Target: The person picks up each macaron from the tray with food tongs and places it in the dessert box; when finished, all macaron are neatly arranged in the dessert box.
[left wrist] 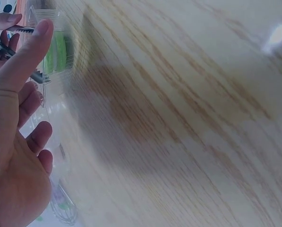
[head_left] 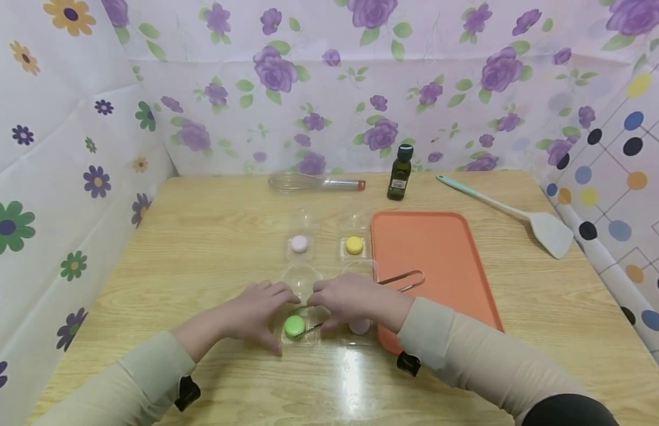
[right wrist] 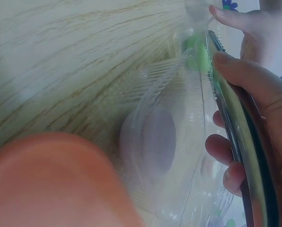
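Note:
My right hand point(head_left: 353, 299) grips metal tongs point(head_left: 409, 278), their toothed tips parted beside a green macaron point(head_left: 294, 326). The macaron sits in a clear plastic box point(head_left: 310, 340) with its lid raised; whether the tips touch it I cannot tell. My left hand point(head_left: 251, 313) is at the left of this box, thumb and fingers spread around its side. In the left wrist view the thumb point(left wrist: 29, 56) stretches straight across the box edge. A pale lilac macaron point(right wrist: 152, 139) lies in another clear box under my right hand, partly hidden in the head view.
Behind are a pink macaron point(head_left: 299, 244) and a yellow macaron point(head_left: 354, 245) in open clear boxes. An orange tray point(head_left: 441, 236) lies right. Farther back are a whisk point(head_left: 318, 183), a dark bottle point(head_left: 399, 174) and a white spatula point(head_left: 547, 231). Patterned cloth surrounds the table.

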`<state>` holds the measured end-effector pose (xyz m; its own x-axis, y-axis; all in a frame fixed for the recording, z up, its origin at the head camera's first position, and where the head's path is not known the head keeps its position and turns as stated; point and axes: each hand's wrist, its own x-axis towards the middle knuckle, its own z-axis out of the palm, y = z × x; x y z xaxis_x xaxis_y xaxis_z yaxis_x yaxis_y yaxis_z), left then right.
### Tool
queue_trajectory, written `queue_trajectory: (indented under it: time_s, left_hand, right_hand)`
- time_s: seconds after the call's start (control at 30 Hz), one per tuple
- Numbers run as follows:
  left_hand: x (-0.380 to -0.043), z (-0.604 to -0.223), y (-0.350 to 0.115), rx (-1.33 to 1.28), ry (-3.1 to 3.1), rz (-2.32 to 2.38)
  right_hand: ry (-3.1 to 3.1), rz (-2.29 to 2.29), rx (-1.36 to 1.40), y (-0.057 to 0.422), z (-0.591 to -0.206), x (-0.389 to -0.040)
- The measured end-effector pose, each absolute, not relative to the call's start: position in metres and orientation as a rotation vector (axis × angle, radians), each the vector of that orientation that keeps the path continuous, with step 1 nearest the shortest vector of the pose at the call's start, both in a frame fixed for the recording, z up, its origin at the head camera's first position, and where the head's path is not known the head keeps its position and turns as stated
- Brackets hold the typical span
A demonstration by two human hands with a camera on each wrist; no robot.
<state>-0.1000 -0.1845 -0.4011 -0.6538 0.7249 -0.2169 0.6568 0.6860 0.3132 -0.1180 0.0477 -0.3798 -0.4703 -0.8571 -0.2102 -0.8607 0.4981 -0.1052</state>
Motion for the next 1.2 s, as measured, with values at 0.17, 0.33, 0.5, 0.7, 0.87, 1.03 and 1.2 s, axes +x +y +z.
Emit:
queue_trajectory:
  time_s: [0.17,0.33,0.5,0.7,0.87,1.03,1.2]
  left_hand:
    - [-0.101,-0.401,-0.185,1.112,2.581,0.285]
    - [-0.101,-0.402,-0.185,1.12,2.584,0.29]
    - [-0.101,-0.402,-0.185,1.123,2.589,0.287]
    - [-0.099,-0.401,-0.186,1.133,2.596,0.286]
    - [-0.097,-0.399,-0.187,1.141,2.603,0.281]
    - [-0.096,-0.399,-0.191,1.122,2.605,0.271]
    - [-0.097,-0.402,-0.194,1.106,2.608,0.263]
  right_hand:
    - [2.517,-0.022,-1.483,0.054,-0.378,-0.119]
    - [2.529,-0.095,-1.497,0.064,-0.378,-0.123]
    - [2.524,-0.211,-1.499,0.079,-0.376,-0.126]
    - [2.55,-0.328,-1.459,0.108,-0.372,-0.129]
    - [2.603,-0.404,-1.355,0.135,-0.372,-0.131]
    - [2.641,-0.457,-1.265,0.161,-0.375,-0.134]
    - [2.681,-0.485,-1.157,0.183,-0.377,-0.135]
